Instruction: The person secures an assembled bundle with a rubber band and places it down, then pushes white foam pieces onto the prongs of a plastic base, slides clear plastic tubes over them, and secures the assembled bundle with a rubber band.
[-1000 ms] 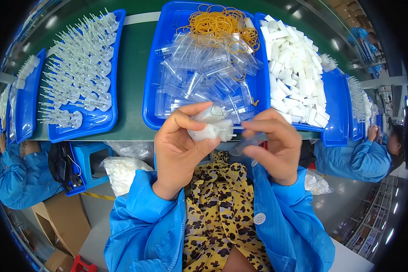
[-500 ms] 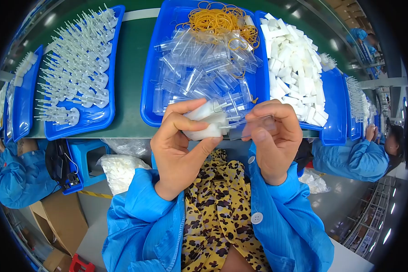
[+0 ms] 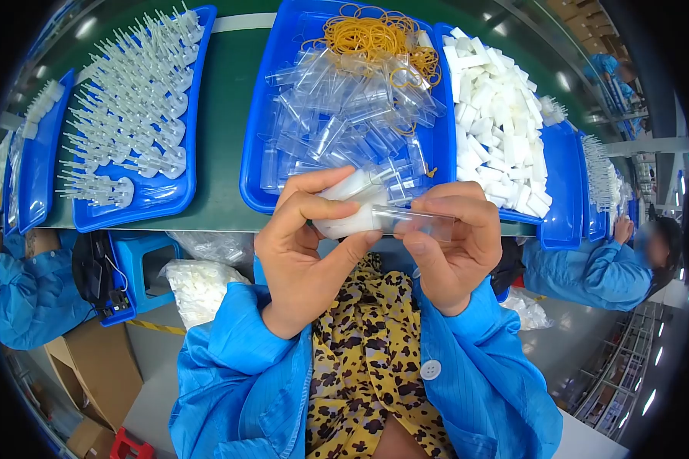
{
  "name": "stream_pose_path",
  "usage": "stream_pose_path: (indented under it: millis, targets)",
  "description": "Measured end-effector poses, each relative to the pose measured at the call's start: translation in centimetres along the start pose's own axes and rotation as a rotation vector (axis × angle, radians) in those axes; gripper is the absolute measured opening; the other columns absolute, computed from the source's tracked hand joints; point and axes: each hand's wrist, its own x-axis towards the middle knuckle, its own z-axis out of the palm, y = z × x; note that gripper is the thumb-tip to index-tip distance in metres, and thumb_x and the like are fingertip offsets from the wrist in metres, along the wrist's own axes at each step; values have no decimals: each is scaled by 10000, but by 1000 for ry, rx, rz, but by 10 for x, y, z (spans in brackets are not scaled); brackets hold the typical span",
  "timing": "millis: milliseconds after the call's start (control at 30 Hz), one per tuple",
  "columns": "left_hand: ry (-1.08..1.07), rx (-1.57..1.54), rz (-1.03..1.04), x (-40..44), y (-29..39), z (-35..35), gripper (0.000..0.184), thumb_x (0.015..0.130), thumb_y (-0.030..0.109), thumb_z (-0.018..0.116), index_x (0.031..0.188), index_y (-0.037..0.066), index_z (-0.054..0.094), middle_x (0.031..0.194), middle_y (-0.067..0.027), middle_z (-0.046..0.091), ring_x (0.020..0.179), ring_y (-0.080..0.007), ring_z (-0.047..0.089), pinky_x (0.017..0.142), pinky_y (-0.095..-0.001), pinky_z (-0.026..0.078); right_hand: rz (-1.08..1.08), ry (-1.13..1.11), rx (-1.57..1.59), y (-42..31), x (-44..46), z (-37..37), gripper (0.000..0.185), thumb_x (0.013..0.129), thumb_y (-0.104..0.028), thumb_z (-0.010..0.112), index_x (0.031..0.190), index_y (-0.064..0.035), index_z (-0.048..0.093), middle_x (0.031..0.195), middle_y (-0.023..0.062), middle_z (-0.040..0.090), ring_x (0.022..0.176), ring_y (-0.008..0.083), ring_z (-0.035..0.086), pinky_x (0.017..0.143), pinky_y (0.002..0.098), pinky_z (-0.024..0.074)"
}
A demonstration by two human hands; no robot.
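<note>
My left hand (image 3: pixel 306 245) is wrapped round a small bundle of white cylindrical pieces (image 3: pixel 348 218) above the table's front edge. Between thumb and fingers, my right hand (image 3: pixel 459 245) pinches a clear plastic sleeve (image 3: pixel 417 222). The sleeve's left end meets the lower white piece and appears to cover its thin tip. Beyond my hands is a blue tray (image 3: pixel 249 164) with loose clear sleeves (image 3: pixel 337 115) and a heap of tan rubber bands (image 3: pixel 371 34). White blocks (image 3: pixel 497 122) are piled in the tray to its right.
A blue tray (image 3: pixel 157 203) at the left holds rows of white pieces with thin stems (image 3: pixel 130 107). Further trays stand at both sides. Co-workers in blue sit at the far left (image 3: pixel 34 291) and right (image 3: pixel 589 268). Plastic bags (image 3: pixel 199 291) and a cardboard box (image 3: pixel 103 367) are below the table.
My right hand has brought the clear sleeve left against the lower white piece, and the sleeve now lines up with it. My left hand keeps its hold on the bundle.
</note>
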Motion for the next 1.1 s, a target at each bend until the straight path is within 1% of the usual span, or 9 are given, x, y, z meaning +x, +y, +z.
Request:
stream_pose_path:
  millis: [400, 500, 567, 600, 667, 800, 900, 1033, 1100]
  targets:
    - [-17, 330, 135, 4, 10, 0, 277, 699, -54, 757, 955, 30, 691, 1152, -165, 592, 1017, -263, 619, 818, -336, 528, -79, 8, -82, 5, 6, -2, 344, 745, 51, 728, 1051, 13, 574, 1021, 137, 553, 899, 174, 568, 705, 248, 516]
    - [-31, 430, 285, 5, 7, -2, 274, 703, -56, 752, 953, 35, 687, 1164, -180, 587, 1020, -275, 620, 816, -337, 528, 27, 8, 1, 3, 9, -2, 326, 772, 60, 702, 1068, 29, 568, 1010, 136, 552, 890, 169, 591, 707, 244, 531]
    - [-31, 459, 306, 5, 7, -2, 277, 712, -69, 734, 964, 32, 679, 1173, -186, 585, 1022, -288, 621, 821, -344, 528, 398, 40, 296, -1, 11, -3, 320, 800, 66, 676, 1096, 51, 555, 1055, 140, 538, 866, 161, 618, 727, 248, 547]
    - [-29, 489, 328, 4, 7, -1, 281, 720, -83, 716, 974, 29, 671, 1181, -192, 583, 1024, -300, 622, 825, -351, 527, 399, 40, 296, 0, 11, -2, 320, 800, 66, 676, 1096, 51, 555, 1055, 140, 538, 866, 161, 618, 727, 248, 547]
    - [-22, 487, 306, 3, 6, 1, 304, 725, -100, 692, 1003, 18, 648, 1189, -206, 581, 1033, -325, 620, 833, -366, 525, 136, 4, -58, 3, 12, 0, 417, 817, 78, 653, 1206, 52, 506, 1123, 155, 516, 832, 153, 635, 748, 259, 550]
    - [-33, 505, 292, 1, 0, 2, 375, 728, -141, 625, 1080, -24, 570, 1228, -255, 567, 1082, -397, 600, 874, -413, 511, 141, 135, -49, 13, 11, 5, 588, 781, 62, 702, 1306, 37, 439, 1204, 163, 478, 860, 163, 630, 753, 270, 547]
    - [-26, 558, 345, 0, -5, 1, 410, 716, -146, 624, 1103, -40, 537, 1242, -286, 554, 1129, -422, 574, 913, -432, 496, 96, -19, -244, 14, 15, 11, 969, 603, -105, 874, 1394, 0, 324, 1293, 159, 415, 948, 194, 586, 794, 308, 526]
    - [-59, 533, 361, -3, -11, -1, 439, 701, -158, 625, 1113, -43, 527, 1237, -300, 552, 1151, -434, 558, 948, -438, 482, 109, -68, -414, 8, 17, 8, 1071, 527, -223, 899, 1396, -5, 312, 1301, 166, 421, 972, 236, 541, 829, 365, 482]
    - [-203, 633, 361, -5, -11, -7, 561, 799, -130, 625, 1258, 33, 348, 1376, -308, 402, 1230, -391, 493, 874, -391, 557, 67, -73, -462, 7, 16, 8, 1059, 539, -239, 892, 1393, 3, 314, 1296, 174, 435, 987, 252, 545, 836, 369, 479]
